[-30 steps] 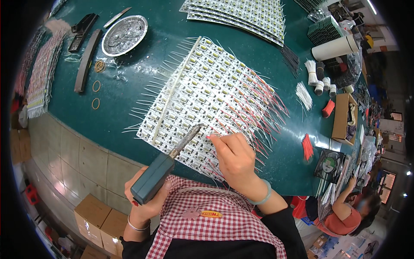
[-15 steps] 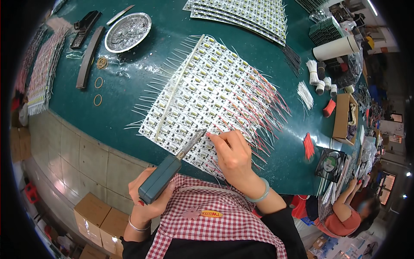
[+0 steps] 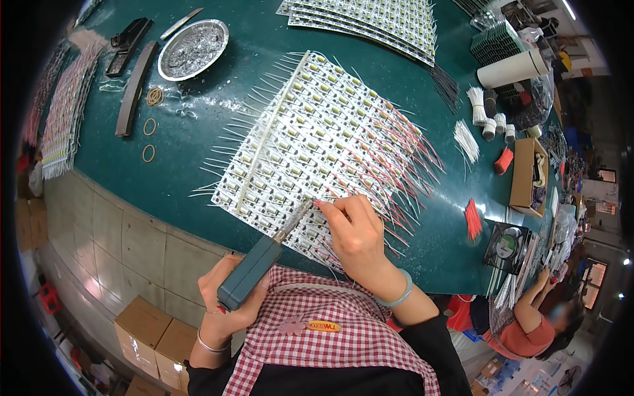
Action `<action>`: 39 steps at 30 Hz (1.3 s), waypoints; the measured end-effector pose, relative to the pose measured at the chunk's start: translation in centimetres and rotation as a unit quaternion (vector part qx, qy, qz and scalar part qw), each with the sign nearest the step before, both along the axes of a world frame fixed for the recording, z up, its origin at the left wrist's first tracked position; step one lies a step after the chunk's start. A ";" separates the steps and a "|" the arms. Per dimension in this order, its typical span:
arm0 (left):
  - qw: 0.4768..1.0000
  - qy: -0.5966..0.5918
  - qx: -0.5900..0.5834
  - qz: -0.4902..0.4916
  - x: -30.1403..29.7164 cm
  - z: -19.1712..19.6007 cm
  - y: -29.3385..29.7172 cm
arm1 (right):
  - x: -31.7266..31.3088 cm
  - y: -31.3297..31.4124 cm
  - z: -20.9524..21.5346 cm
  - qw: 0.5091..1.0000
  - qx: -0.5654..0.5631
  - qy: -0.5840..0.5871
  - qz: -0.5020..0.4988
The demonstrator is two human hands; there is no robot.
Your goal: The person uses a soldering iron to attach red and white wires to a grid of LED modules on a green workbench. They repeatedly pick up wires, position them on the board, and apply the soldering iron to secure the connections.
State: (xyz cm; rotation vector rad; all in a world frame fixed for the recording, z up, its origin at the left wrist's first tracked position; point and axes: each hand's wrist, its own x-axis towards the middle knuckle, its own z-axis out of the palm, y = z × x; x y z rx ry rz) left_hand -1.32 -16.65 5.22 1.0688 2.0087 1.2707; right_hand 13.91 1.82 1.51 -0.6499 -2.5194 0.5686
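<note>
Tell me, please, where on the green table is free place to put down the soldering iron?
The widest bare patch of the green table lies between the rubber bands and the white wire ends of the circuit board panel. A smaller strip runs between that panel and the stacked panels. The right side is crowded: wire bundles, a cardboard box, a small fan.

Left hand [image 3: 228,297] fisted; right hand [image 3: 356,241] pinching

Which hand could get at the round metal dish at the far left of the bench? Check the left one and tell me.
Probably not as things stand. The left hand is wrapped around the soldering iron at the near edge, and the metal dish lies far across the green bench. Nothing blocks the way, but it would mean a long stretch.
</note>
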 end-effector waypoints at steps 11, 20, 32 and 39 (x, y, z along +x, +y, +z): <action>0.999 0.029 0.026 0.015 0.0 -0.2 -0.5 | 0.0 -0.1 0.0 1.000 0.010 0.001 -0.002; 0.999 0.009 0.038 0.026 0.3 -0.9 -0.8 | -0.1 -0.2 -0.1 1.000 0.014 0.003 -0.006; 1.000 -0.007 0.016 0.013 0.1 -0.3 -0.2 | -0.2 -0.5 0.0 1.000 0.022 -0.009 -0.010; 0.960 -0.253 0.002 0.121 -0.1 0.2 -1.3 | -0.2 -0.5 0.1 0.999 0.030 -0.015 -0.019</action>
